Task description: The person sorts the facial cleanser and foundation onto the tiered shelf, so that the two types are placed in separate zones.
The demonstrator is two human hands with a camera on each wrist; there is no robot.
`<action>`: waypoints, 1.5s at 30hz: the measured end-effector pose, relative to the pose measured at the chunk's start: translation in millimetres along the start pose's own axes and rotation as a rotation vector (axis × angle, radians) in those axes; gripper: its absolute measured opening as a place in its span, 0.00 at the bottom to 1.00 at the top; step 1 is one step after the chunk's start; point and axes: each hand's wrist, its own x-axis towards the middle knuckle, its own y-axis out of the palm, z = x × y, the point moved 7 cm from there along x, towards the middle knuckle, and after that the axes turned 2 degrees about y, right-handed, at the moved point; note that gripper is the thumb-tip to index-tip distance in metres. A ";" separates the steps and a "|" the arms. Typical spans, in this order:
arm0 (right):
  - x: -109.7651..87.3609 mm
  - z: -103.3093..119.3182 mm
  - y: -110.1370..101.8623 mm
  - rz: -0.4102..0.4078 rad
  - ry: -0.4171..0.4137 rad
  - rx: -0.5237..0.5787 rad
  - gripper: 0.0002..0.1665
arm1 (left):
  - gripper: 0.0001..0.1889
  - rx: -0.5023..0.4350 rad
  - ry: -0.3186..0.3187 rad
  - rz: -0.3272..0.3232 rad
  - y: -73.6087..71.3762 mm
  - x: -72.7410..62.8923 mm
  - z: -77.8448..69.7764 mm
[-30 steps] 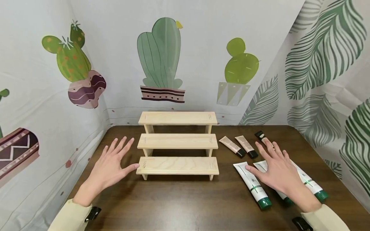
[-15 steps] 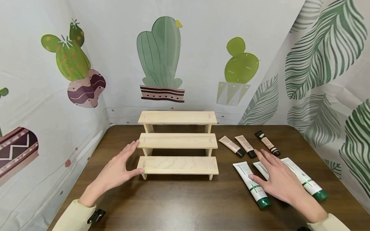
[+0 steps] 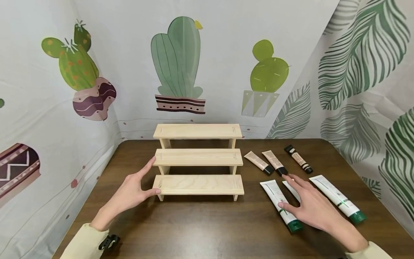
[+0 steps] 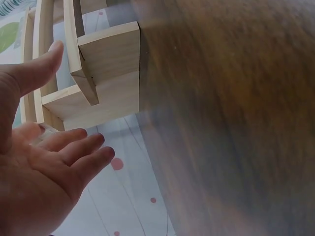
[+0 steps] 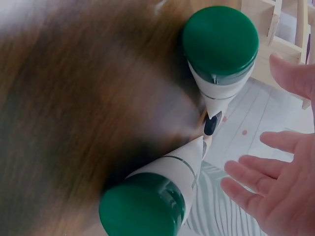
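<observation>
A light wooden three-tier stand stands in the middle of the head view. At its left side is my left hand, index fingertip right at the middle shelf's end and thumb at the bottom shelf's end. That hand's fingers look extended in the left wrist view. My right hand, fingers spread and loosely straight, is over three white tubes with green caps. It mostly hides the middle tube; its thumb overlaps the left tube. The right tube lies beside it. Two green caps show in the right wrist view.
Behind the white tubes lie two small beige tubes with black caps, one left and one right. A black-and-beige tube is farther right. The brown table ends at a curtain printed with cacti and leaves.
My left hand has moved right to the stand's left side, and its fingers have drawn together. My right hand has come slightly nearer to me, uncovering the black-and-beige tube and the right white tube.
</observation>
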 end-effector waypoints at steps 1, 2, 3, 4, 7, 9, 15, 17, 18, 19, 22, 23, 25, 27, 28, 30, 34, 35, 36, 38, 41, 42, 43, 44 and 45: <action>-0.2 0.7 -0.1 -0.002 -0.005 0.004 0.55 | 0.59 -0.005 0.006 -0.002 0.0 0.3 -0.2; -0.2 1.3 -0.2 -0.004 -0.010 0.007 0.54 | 0.60 -0.010 0.014 -0.004 -0.1 0.6 -0.5; -0.2 1.8 -0.4 -0.005 -0.014 0.008 0.52 | 0.60 -0.018 0.022 -0.007 -0.2 1.0 -0.9; -0.1 2.3 -0.6 -0.004 -0.018 0.007 0.51 | 0.60 -0.027 0.029 -0.009 -0.2 1.5 -1.3; 0.5 3.0 -0.3 0.002 -0.027 0.011 0.48 | 0.60 -0.072 0.041 -0.009 0.2 2.3 -1.8; 1.0 3.0 0.7 0.016 -0.028 0.028 0.46 | 0.60 -0.101 0.043 -0.007 0.4 2.6 -2.2; 0.6 0.6 5.9 0.067 0.000 0.102 0.45 | 0.60 -0.180 0.045 0.004 1.2 3.1 -2.2; -0.4 0.1 7.5 0.076 0.006 0.115 0.45 | 0.61 -0.211 0.050 0.011 1.9 3.2 -1.3; -1.0 -0.1 8.3 0.079 0.007 0.120 0.46 | 0.61 -0.227 0.052 0.015 2.4 3.1 -1.0; -1.5 -0.3 9.2 0.087 0.010 0.124 0.46 | 0.61 -0.246 0.055 0.019 2.9 3.1 -0.6; -2.2 -0.3 11.3 0.100 0.008 0.133 0.48 | 0.60 -0.288 0.064 0.025 4.0 2.8 1.2; -2.0 -0.4 11.8 0.101 0.005 0.136 0.48 | 0.60 -0.303 0.065 0.026 4.2 2.6 1.7; -1.2 -0.6 13.1 0.105 -0.004 0.141 0.48 | 0.60 -0.323 0.066 0.030 4.7 2.2 2.4; -0.6 -1.5 14.6 0.112 -0.005 0.151 0.47 | 0.60 -0.339 0.061 0.034 5.1 1.8 2.8; -0.4 -2.1 15.5 0.118 -0.008 0.153 0.47 | 0.60 -0.344 0.058 0.037 5.2 1.6 2.8; -0.8 -3.3 17.9 0.140 -0.006 0.161 0.47 | 0.59 -0.355 0.059 0.039 5.2 1.6 2.1; -1.1 -5.0 22.7 0.179 -0.006 0.192 0.45 | 0.59 -0.358 0.055 0.044 4.8 2.0 0.4; -0.8 -4.7 23.7 0.186 -0.006 0.203 0.45 | 0.59 -0.359 0.054 0.045 4.8 2.1 0.2; 0.0 -4.3 24.5 0.188 -0.012 0.211 0.44 | 0.59 -0.357 0.051 0.046 4.5 2.0 0.2; 3.0 -2.6 25.1 0.184 -0.040 0.228 0.42 | 0.59 -0.355 0.043 0.047 4.2 1.8 0.8; 8.6 -0.2 25.5 0.173 -0.082 0.253 0.40 | 0.59 -0.353 0.034 0.048 4.3 1.6 2.4; 10.6 0.2 25.5 0.170 -0.096 0.259 0.40 | 0.59 -0.351 0.030 0.048 4.5 1.6 2.9; 12.3 0.5 25.8 0.169 -0.107 0.266 0.40 | 0.59 -0.353 0.028 0.049 4.7 1.8 3.2; 13.8 0.5 26.2 0.172 -0.115 0.271 0.39 | 0.59 -0.353 0.025 0.050 5.1 1.8 3.5; 15.2 0.6 26.7 0.175 -0.122 0.278 0.39 | 0.59 -0.354 0.024 0.052 5.5 1.9 3.6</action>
